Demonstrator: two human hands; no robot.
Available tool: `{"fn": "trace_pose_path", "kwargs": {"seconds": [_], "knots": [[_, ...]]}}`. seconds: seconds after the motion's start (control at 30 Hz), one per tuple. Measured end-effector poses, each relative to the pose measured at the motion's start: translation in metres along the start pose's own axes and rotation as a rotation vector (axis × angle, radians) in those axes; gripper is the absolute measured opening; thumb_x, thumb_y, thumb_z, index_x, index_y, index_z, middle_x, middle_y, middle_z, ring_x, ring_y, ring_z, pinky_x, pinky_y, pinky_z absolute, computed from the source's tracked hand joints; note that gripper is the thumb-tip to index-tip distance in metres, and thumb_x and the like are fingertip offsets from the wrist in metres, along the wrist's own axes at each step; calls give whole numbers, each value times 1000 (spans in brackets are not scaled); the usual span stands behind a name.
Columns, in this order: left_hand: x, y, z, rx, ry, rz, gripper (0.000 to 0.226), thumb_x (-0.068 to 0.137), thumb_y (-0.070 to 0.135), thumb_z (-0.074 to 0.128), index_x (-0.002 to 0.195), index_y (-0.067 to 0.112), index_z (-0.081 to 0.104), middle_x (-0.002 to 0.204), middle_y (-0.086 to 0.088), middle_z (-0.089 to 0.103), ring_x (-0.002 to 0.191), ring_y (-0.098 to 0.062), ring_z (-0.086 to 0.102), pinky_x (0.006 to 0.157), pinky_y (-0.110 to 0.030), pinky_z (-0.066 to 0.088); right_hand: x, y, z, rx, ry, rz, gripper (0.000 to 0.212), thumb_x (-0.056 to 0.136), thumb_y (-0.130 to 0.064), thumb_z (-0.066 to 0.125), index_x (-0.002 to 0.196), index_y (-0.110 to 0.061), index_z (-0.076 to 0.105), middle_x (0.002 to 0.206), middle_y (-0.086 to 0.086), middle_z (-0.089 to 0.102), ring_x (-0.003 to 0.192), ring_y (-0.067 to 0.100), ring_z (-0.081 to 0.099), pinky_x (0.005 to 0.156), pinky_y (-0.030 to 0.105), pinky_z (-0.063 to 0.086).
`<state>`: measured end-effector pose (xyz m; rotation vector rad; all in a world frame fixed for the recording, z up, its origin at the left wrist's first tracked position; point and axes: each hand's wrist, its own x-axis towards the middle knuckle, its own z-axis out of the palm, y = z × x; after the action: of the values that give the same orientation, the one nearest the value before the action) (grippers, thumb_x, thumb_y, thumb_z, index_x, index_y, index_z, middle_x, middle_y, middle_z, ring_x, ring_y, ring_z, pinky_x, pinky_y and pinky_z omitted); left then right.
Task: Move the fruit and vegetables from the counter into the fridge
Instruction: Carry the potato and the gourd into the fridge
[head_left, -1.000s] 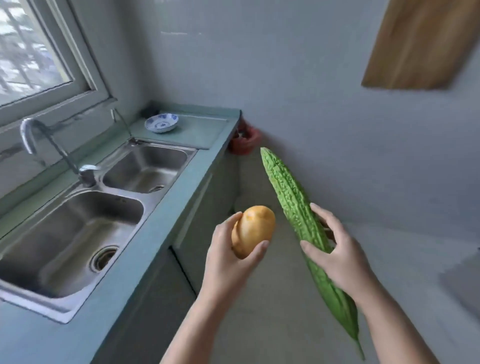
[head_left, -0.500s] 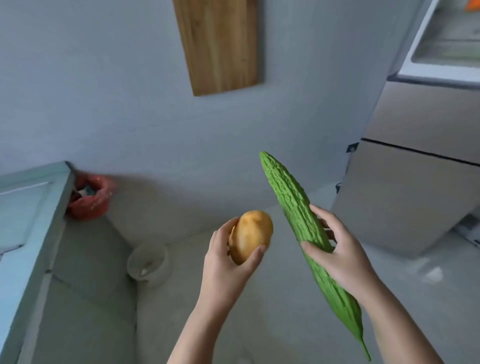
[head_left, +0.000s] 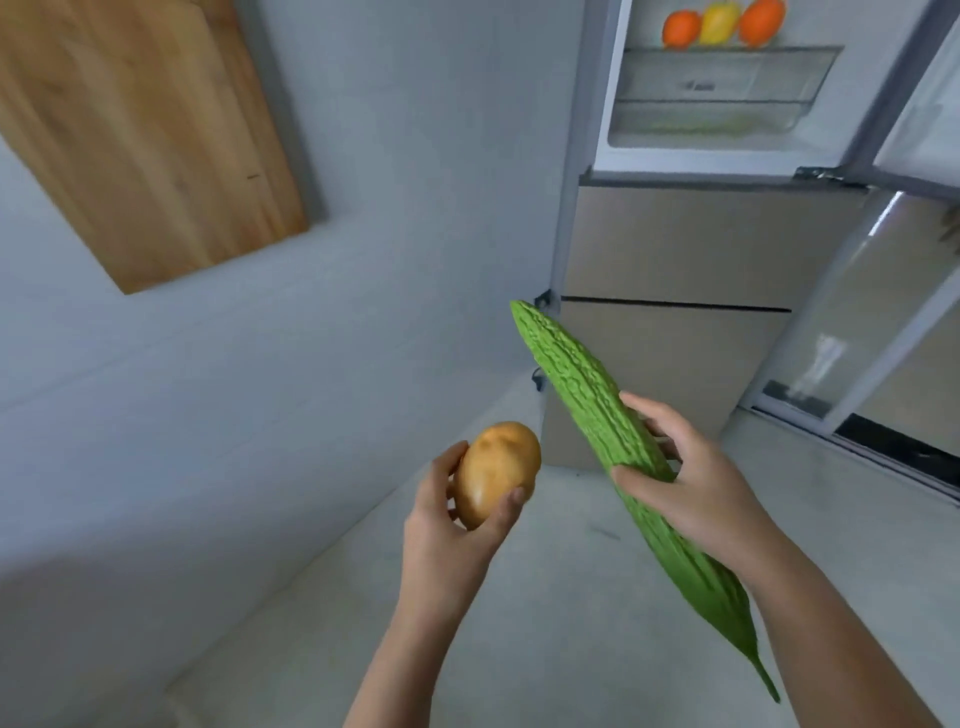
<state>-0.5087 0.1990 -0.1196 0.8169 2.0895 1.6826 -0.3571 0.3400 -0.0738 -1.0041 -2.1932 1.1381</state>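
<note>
Green bitter gourd (head_left: 597, 405) gripped in right hand (head_left: 696, 483), potato (head_left: 496, 473) clasped in left hand (head_left: 447, 535), fridge (head_left: 701, 156) open ahead.

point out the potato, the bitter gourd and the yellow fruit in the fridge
potato (head_left: 496, 470): head view, middle of its skin
bitter gourd (head_left: 582, 384): head view, bumpy upper half above the fingers
yellow fruit (head_left: 719, 23): head view, middle, between two orange ones

**Both hands raised and closed in front of the body**

The left hand (head_left: 452, 525) is lifted with its bare forearm rising from the bottom edge, thumb and fingers curled around a potato (head_left: 496, 470). The right hand (head_left: 691, 478) is level with it, well apart, its back toward the camera, thumb and fingers wrapped across the middle of a bitter gourd (head_left: 587, 400).
</note>
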Motion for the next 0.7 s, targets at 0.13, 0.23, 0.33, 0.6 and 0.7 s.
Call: {"fn": "trace_pose_path", "kwargs": {"seconds": [0.13, 0.23, 0.33, 0.6, 0.7], "knots": [[50, 9, 42, -17, -62, 33, 53, 71, 29, 77, 116, 33, 50, 102, 22, 52, 89, -3, 56, 62, -4, 42, 40, 20, -25, -7, 66, 61, 60, 80, -17, 66, 124, -49, 41, 112, -16, 53, 90, -17, 47, 61, 3, 39], [88, 18, 81, -47, -119, 51, 55, 67, 39, 77, 114, 35, 50, 101, 22, 53, 87, -1, 56, 60, -5, 43, 78, 41, -54, -18, 141, 107, 60, 80, -17, 67, 124, -48, 42, 110, -13, 54, 88, -9, 50, 63, 11, 38], [130, 28, 127, -43, -164, 62, 53, 69, 37, 78, 112, 40, 48, 102, 25, 52, 89, -1, 56, 63, -9, 46, 121, 63, -87, -50, 208, 115, 61, 79, -17, 67, 129, -43, 41, 115, -9, 52, 98, 8, 51, 70, 24, 38], [229, 78, 245, -1, -269, 162, 52, 71, 33, 76, 113, 41, 46, 106, 22, 52, 93, -4, 55, 69, -16, 47, 223, 98, -175, -54, 268, 114, 63, 81, -17, 67, 133, -39, 38, 118, -11, 46, 104, 10, 47, 73, 24, 37], [255, 86, 277, -2, -283, 173, 53, 70, 36, 77, 113, 41, 46, 104, 23, 51, 92, -5, 56, 67, -15, 48, 259, 110, -199, -72, 284, 122, 63, 81, -17, 67, 133, -36, 38, 116, -12, 45, 101, 9, 45, 63, 12, 34]]}}
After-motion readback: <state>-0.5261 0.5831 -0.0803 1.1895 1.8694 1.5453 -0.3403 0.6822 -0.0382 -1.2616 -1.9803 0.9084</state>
